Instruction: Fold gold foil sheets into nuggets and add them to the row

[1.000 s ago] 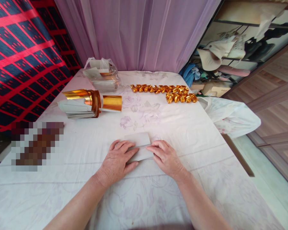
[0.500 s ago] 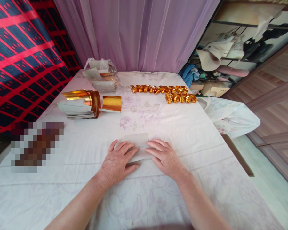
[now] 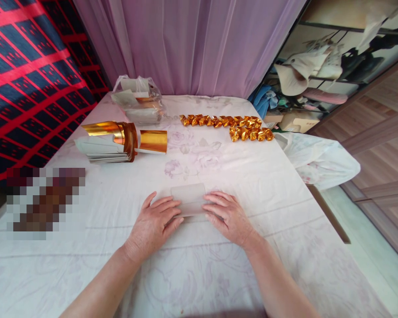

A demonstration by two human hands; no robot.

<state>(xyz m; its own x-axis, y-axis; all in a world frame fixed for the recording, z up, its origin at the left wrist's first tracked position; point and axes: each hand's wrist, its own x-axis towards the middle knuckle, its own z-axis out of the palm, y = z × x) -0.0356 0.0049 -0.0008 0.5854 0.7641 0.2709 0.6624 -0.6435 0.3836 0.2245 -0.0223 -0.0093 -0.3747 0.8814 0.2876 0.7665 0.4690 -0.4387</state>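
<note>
A small whitish sheet of paper (image 3: 188, 194) lies in front of me on the tablecloth, with a crease or folded edge running across it. My left hand (image 3: 157, 219) rests palm down at its left edge, fingers stretched out and apart, fingertips touching the paper. At the right edge is my right hand (image 3: 228, 216), also palm down with fingers extended onto the sheet. Further off to the left sits a stack of gold foil paper sheets (image 3: 108, 143), white on their other side. One gold sheet (image 3: 153, 141) lies beside the stack.
Folded gold foil pieces (image 3: 220, 121) stand in two rows at the back right. A clear plastic bag (image 3: 137, 104) with more paper sits at the back left. A white bag (image 3: 321, 159) is beyond the table's right edge. A pixelated patch (image 3: 48, 198) covers the left side.
My left hand has slid left and now uncovers more of the sheet. The right hand stays almost in place at the right edge. The view has shifted slightly.
</note>
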